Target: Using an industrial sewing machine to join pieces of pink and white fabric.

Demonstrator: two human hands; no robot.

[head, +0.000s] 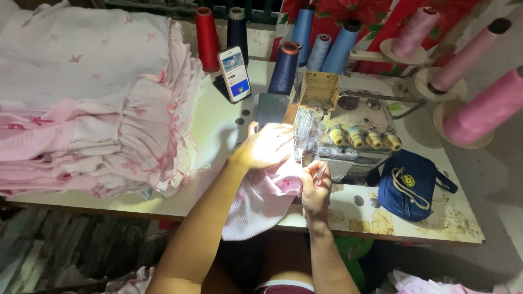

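My left hand [265,147] lies flat with fingers spread on a piece of pink fabric [256,204], pressing it against the front of a worn overlock sewing machine [343,128]. My right hand [316,188] pinches the fabric's edge beside the machine's needle area, and a thin shiny tool seems to sit between its fingers. The fabric hangs over the table's front edge toward my lap. Bright lamp light washes out the spot under my left hand.
A tall stack of pink and white ruffled garments [92,103] fills the table's left. A phone [235,73] leans against thread cones [207,39] at the back. Pink cones [485,109] stand at right. A blue pouch [408,185] lies beside the machine on the white table [381,223].
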